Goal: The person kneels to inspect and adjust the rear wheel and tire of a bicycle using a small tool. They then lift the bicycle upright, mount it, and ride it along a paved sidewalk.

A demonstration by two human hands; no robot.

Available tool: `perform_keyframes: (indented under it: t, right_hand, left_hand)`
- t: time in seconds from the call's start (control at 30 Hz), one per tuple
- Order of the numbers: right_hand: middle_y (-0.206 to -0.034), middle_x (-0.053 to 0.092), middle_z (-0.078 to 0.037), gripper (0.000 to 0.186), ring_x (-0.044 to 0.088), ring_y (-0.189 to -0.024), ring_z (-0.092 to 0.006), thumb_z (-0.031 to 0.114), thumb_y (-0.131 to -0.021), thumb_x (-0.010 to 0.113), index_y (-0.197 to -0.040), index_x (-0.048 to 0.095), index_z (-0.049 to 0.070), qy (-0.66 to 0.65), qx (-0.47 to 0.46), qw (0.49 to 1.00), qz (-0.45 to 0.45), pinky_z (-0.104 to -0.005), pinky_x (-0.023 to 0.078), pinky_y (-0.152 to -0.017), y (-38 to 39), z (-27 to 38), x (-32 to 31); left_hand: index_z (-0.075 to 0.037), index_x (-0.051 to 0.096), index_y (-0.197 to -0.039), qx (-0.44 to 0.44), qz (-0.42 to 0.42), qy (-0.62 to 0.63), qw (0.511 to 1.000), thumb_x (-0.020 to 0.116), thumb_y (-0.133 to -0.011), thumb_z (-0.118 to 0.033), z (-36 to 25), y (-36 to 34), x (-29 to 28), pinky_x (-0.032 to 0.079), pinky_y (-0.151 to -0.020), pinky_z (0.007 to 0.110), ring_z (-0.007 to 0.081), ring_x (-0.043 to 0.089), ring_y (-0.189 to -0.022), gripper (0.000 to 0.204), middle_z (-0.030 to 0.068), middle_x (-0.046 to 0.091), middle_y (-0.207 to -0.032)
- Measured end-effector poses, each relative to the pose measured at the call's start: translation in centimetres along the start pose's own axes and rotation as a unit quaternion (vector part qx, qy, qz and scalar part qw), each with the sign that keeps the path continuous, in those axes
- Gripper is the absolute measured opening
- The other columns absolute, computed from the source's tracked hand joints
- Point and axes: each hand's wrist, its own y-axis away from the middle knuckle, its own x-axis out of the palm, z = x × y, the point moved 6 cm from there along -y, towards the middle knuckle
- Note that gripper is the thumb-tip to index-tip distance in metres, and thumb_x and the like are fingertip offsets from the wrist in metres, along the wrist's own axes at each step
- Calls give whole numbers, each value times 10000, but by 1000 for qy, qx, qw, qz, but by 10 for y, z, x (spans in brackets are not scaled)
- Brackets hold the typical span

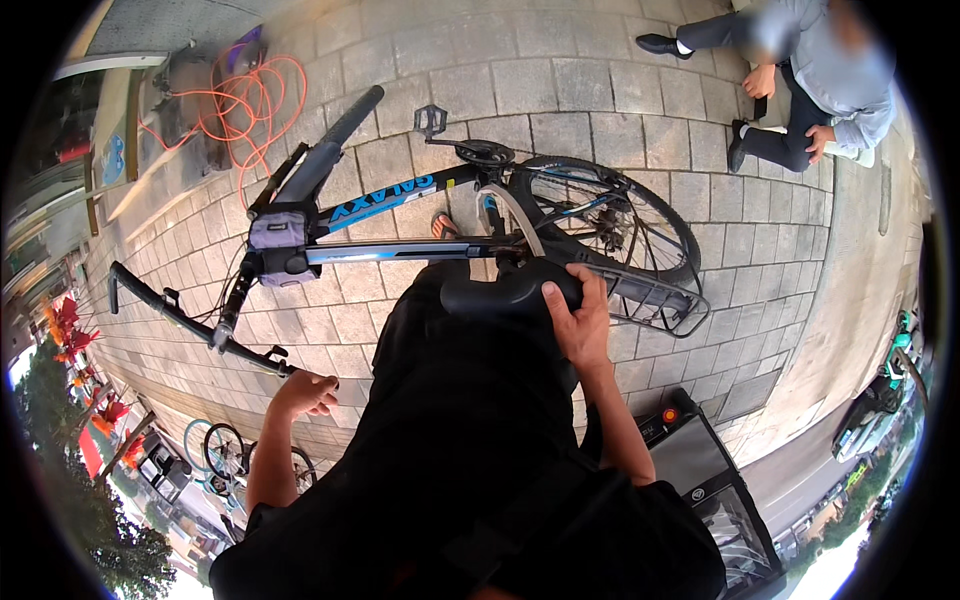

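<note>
- Shirt (480, 480): plain-looking black, loose, creased in soft folds
- Sleeves (660, 505): short, black, wide at the hem
- Forearms (622, 425): bare below the sleeves
- Fingers (592, 288): bare
- Legwear (420, 320): black, baggy over the thigh
- Sandal (445, 226): open, with dark straps, small and partly hidden

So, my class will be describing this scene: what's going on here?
A person stands astride or beside a bicycle on grey paving; which isn't clear. Their right hand is on the rear of its black saddle. Their left hand, fingers curled, is by the handlebar grip; whether it touches is unclear. Another person is beyond the rear wheel.
</note>
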Motion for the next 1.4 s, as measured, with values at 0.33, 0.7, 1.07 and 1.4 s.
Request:
perform_keyframes:
  t: [0.33, 0.7, 1.07, 1.4]
  right_hand:
    - [-1098, 727, -194, 332, 695, -1030, -308, 277, -1049, 695, -1187, 726, -23, -69, 213, 972, -71, -394, 538, -945, 24, -28, 17]
    - [-1058, 686, -192, 422, 673, -937, -323, 372, -1043, 585, -1153, 667, -27, 18, 177, 984, -16, -405, 537, -849, 36, -30, 28]
    - [-1045, 652, -209, 404, 638, -921, -331, 328, -1021, 526, -1137, 640, -42, 42, 168, 984, 46, -464, 519, -833, 23, -28, 31]
    - [-1028, 664, -172, 351, 636, -918, -356, 317, -1012, 556, -1090, 672, -5, 39, 161, 984, 70, -495, 514, -817, 19, -33, 33]
  left_hand:
    - [7, 617, -1421, 400, -286, 117, 863, 784, -975, -409, -398, -162, -120, 597, -904, 367, 290, 746, -1088, 633, 177, 767, -1168]
    - [31, 159, -1641, 237, -384, -36, 892, 796, -874, -556, -557, -375, -60, 553, -1013, 550, 519, 636, -1247, 1156, 326, 284, -1579]
    - [29, 279, -1583, 382, -389, -85, 834, 723, -958, -317, -584, -492, -87, 541, -1013, 545, 538, 663, -1113, 841, 405, 368, -1497]
    - [-48, 378, -1599, 398, -189, -89, 893, 798, -904, -248, -720, -571, 2, 540, -1037, 458, 379, 691, -1196, 837, 259, 639, -1369]
